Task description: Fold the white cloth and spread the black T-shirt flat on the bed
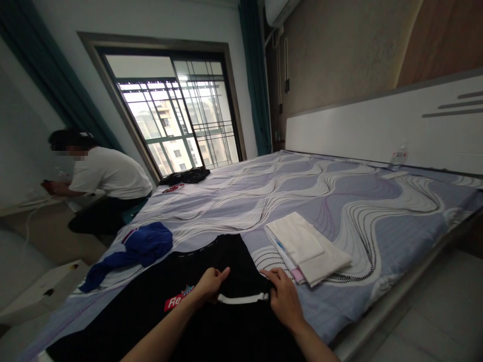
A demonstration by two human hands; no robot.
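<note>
A black T-shirt (124, 311) lies spread on the bed, with a red print reading "Re" partly covered by my left forearm. My left hand (212, 284) is closed on the shirt's fabric, thumb pointing outward. Over at the right edge of the shirt, my right hand (283, 296) grips the cloth beside one end of a white strip (243, 299). The strip runs between the two hands. Just beyond my right hand rests a folded cream-white cloth (302, 244) with a pink corner. A crumpled blue garment (149, 244) lies left of the shirt.
The bed (241, 206) has a wavy-patterned sheet and a white headboard (354, 120). A clear bottle (398, 158) stands by the headboard. Dark clothing (184, 176) lies at the far edge. A person (109, 173) in a white top sits at left, near a box (45, 291).
</note>
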